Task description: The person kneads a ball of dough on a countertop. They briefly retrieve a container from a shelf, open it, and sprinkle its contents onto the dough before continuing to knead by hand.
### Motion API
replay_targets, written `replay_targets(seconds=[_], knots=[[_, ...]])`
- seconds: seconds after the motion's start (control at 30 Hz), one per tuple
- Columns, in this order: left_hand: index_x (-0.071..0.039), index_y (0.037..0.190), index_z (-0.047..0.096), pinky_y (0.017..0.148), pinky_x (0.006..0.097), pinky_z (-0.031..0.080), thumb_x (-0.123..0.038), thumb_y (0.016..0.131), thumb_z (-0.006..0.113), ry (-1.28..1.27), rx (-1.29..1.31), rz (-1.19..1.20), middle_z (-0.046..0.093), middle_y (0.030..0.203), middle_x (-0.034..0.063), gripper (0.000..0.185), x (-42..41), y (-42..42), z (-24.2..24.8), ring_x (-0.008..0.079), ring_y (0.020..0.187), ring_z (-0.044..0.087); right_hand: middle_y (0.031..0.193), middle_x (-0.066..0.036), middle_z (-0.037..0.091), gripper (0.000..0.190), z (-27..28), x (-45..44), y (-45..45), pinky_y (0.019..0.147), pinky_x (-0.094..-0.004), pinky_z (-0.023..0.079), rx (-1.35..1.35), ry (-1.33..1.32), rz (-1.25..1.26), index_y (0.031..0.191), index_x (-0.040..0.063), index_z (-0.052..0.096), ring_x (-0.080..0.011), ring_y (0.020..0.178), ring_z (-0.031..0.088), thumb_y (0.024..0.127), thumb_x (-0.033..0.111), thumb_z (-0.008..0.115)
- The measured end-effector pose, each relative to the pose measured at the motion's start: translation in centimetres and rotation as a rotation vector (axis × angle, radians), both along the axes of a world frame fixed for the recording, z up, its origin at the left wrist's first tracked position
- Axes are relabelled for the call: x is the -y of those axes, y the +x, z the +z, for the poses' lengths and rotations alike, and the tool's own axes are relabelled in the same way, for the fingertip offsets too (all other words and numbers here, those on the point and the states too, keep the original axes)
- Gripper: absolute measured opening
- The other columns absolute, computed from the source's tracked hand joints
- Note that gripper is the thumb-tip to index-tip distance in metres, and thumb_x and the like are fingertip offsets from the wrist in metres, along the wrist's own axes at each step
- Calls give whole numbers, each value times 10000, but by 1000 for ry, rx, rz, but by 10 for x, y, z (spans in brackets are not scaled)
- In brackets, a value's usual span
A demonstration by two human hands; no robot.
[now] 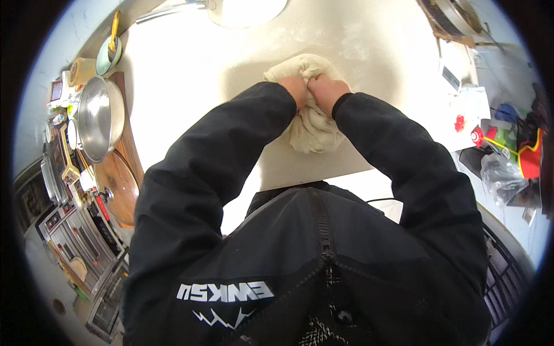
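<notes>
A large, pale lump of dough lies on the light tabletop before me, folded and creased towards its near end and smoother at its far rim. My left hand presses into its middle, the fingers sunk in the dough and mostly hidden. Beside it, nearly touching, my right hand is curled with its knuckles up and grips a fold of the same dough. Black jacket sleeves cover both arms down to the wrists.
At left stand a steel bowl, a knobbed lid on a wooden board, and a small green bowl holding a yellow-handled utensil. A round white object sits at the far edge. Plastic bags lie at right.
</notes>
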State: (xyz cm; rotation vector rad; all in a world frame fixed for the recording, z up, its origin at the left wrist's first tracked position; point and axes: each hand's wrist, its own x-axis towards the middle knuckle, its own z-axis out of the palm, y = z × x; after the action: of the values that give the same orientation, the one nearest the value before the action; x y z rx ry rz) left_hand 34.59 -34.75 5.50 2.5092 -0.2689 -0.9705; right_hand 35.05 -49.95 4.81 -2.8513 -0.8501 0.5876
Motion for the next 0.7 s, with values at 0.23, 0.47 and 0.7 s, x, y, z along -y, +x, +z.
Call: replay_targets(seconds=[0.23,0.47,0.7], knots=[[18,922,654,720,382,521,-190,910,545,-353,24,231,680,812,160,235,-24,-43,-5,271,740,661,890,-126,688,308,40,28,49,746,-353,518,-286,513,-442,1010,29,659,-262,816,654,905,310,587],[-19,985,624,741,367,500,-303,871,691,-430,509,426,608,856,144,313,-51,-19,11,257,796,597,1109,-167,619,395,29,4,29,939,-357,439,-371,492,-230,1087,72,655,-290,1054,582,870,402,633],[-68,1085,546,844,469,490,-283,663,836,-270,314,-261,543,1040,211,556,-28,-76,55,404,963,583,1017,-129,497,188,69,58,-105,769,-387,504,-48,351,-26,1014,112,577,-326,929,564,832,112,623]])
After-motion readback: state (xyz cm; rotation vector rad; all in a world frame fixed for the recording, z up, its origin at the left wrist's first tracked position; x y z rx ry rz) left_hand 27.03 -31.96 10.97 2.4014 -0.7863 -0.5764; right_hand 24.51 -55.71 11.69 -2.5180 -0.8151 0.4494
